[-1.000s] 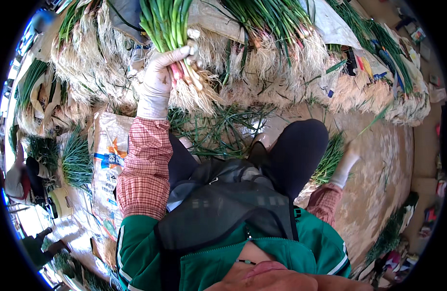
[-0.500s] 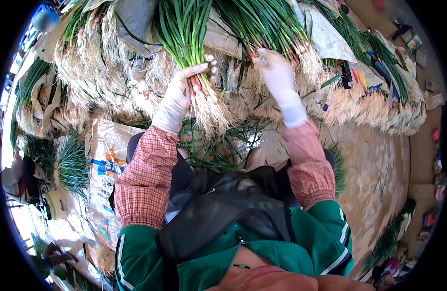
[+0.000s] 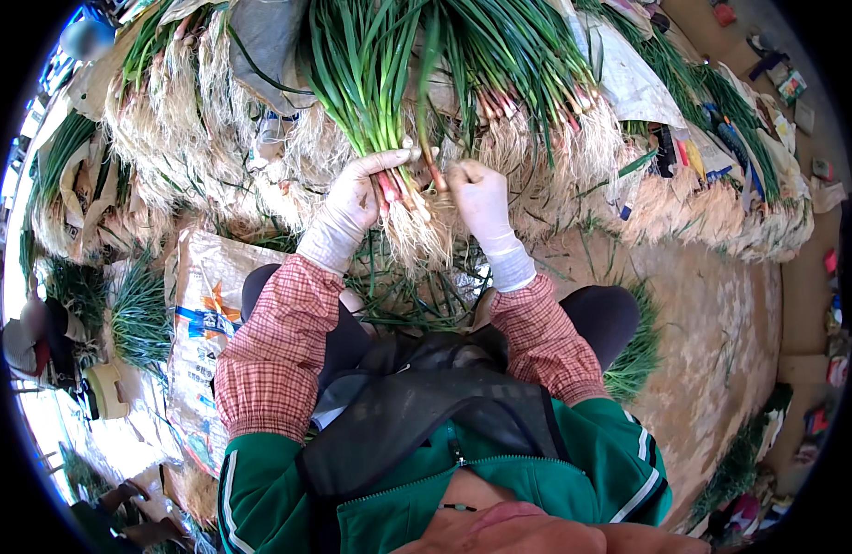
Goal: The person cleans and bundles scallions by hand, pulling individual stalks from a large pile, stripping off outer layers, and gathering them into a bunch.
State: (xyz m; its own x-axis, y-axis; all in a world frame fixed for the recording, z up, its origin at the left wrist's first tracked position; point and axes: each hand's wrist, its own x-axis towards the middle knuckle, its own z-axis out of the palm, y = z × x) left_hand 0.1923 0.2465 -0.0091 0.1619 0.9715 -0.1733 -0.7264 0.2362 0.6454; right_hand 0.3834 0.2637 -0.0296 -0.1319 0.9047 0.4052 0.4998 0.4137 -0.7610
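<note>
My left hand (image 3: 359,191), in a whitish glove, is wrapped round a bunch of green onions (image 3: 375,120). Their green leaves point away from me and their reddish bases and pale roots hang below the fist. Close by on the right, my right hand (image 3: 477,189), gloved too, is closed in a pinch at the base of a single green onion (image 3: 429,152). This stalk stands beside the bunch, its leaf blurred near the top. Beyond the right hand lies a loose pile of green onions (image 3: 527,74) with reddish bases and roots toward me.
Rows of rooted bundles (image 3: 195,138) spread left and right along the far side. A printed white sack (image 3: 204,314) lies left of my knees. Cut leaves (image 3: 407,300) litter the ground between my legs, and a grassy heap (image 3: 636,346) sits by my right knee.
My right hand has come from the pile back toward my left hand, bringing a single green onion. The left hand still grips the bunch in nearly the same place.
</note>
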